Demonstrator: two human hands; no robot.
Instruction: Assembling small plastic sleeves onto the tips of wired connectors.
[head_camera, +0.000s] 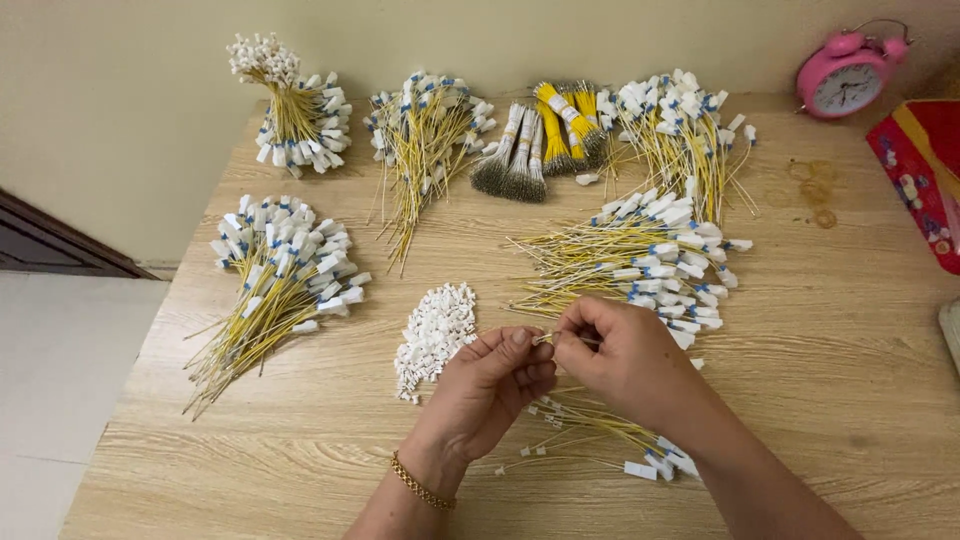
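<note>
My left hand (487, 385) and my right hand (622, 352) meet above the wooden table (820, 380), fingertips pinched together on a thin yellow wire (543, 339) held between them. A small heap of white plastic connectors (436, 325) lies just left of my left hand. Under my right wrist lies a small bunch of yellow wires with white tags (600, 435). A larger loose pile of tagged wires (640, 260) lies just beyond my hands. A gold bracelet circles my left wrist.
Bundles of tagged yellow wires lie at the left (275, 275), back left (295, 105), back middle (425, 135) and back right (680, 125). Taped grey-tipped wire bundles (525, 150) lie at the back. A pink alarm clock (848, 75) and a red box (925, 170) stand at the right.
</note>
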